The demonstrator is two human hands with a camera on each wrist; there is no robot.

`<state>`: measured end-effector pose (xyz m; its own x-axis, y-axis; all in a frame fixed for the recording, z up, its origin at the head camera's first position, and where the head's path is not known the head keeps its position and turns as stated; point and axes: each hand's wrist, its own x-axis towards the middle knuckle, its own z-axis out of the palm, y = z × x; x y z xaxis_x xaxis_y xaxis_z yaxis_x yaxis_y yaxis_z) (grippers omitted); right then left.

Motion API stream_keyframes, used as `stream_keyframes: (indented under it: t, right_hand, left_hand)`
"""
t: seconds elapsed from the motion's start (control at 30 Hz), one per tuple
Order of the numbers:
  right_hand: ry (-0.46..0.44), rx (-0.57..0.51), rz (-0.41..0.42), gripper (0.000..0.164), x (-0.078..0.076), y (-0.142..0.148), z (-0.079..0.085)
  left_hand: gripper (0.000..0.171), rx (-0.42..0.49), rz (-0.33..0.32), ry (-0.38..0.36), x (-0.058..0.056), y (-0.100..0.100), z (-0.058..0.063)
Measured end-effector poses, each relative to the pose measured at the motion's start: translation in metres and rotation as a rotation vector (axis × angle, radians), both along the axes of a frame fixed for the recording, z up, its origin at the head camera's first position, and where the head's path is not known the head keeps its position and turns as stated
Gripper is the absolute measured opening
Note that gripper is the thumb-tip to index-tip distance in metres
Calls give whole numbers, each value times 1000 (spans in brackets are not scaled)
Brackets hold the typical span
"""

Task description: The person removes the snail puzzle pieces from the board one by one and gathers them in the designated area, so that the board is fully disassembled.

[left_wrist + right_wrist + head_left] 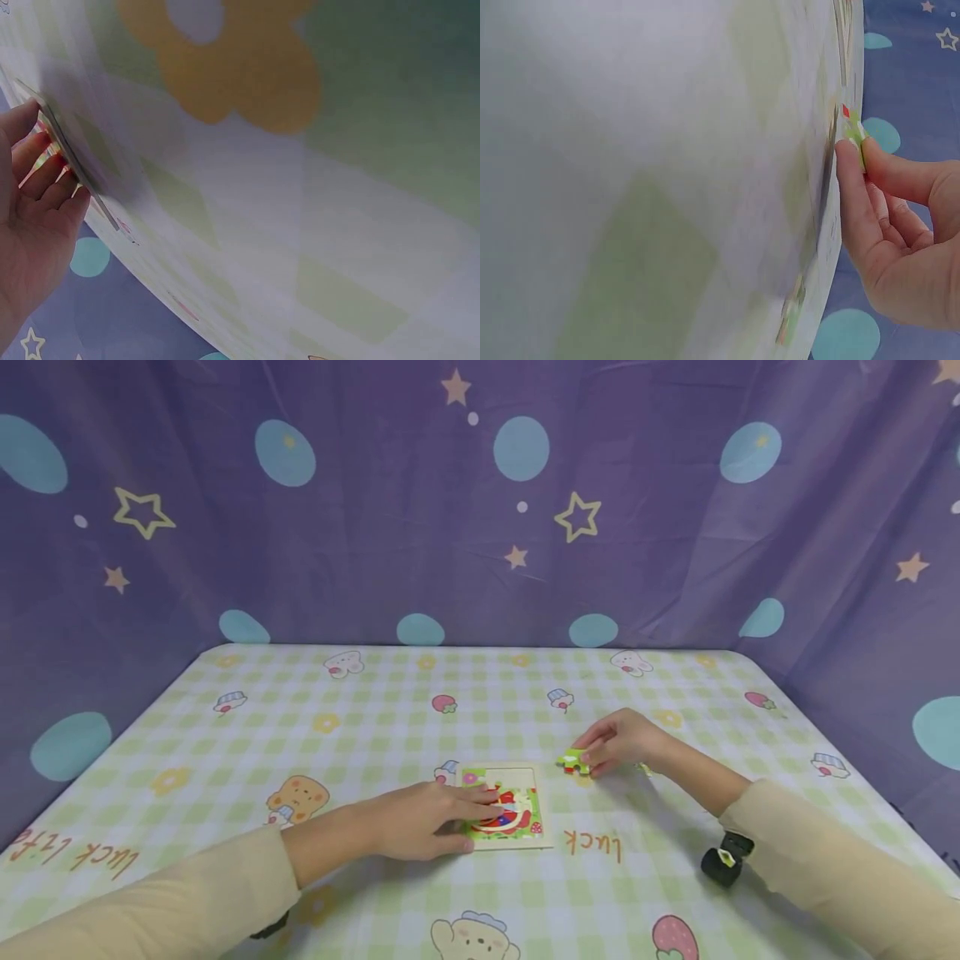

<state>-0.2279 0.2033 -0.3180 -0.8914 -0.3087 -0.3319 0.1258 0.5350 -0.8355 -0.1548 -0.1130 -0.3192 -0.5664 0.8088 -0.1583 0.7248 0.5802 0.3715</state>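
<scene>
Low over the table, the person's right hand [621, 745] pinches a small green puzzle piece [572, 761] with a touch of red on it, thumb on one side and fingers on the other. To its left and a little nearer the person, the left hand [423, 820] lies with fingers stretched over a square puzzle board [546, 810], their tips on the picture and the thumb at the near left corner, not clasped round anything. The board sits between the two hands, flat on the cloth; its pale base shows bare in the upper part, beyond the left fingertips, while mostly red and green pieces fill the rest, with a little mushroom at the near right corner. Another small piece [643, 768] peeks out beneath the right wrist, mostly hidden from me. Both arms wear cream sleeves [832, 860], and a black device [727, 858] hangs at the right cuff. Around the hands spreads a green-and-white checked tablecloth [390, 693], printed with bears, cupcakes and strawberries, the word "luck" just right of the board. Well beyond the hands hangs a purple curtain [420, 527] with blue ovals and stars.
</scene>
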Motion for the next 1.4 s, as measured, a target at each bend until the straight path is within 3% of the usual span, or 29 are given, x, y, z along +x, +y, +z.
stream_keyframes:
  t: [0.37,0.73,1.13,1.4]
  right_hand:
    - [38,141,22,29,-5,16,6]
    - [238,387,75,15,-5,28,7]
    - [351,428,82,9,-2,24,2]
    - [364,430,85,7,-1,25,-2]
  left_hand:
    - [50,-22,-8,1,-1,0,0]
    - [50,-13,11,-12,1,0,1]
    - [50,-13,5,-6,0,0,3]
    - [49,-4,1,-3,2,0,2]
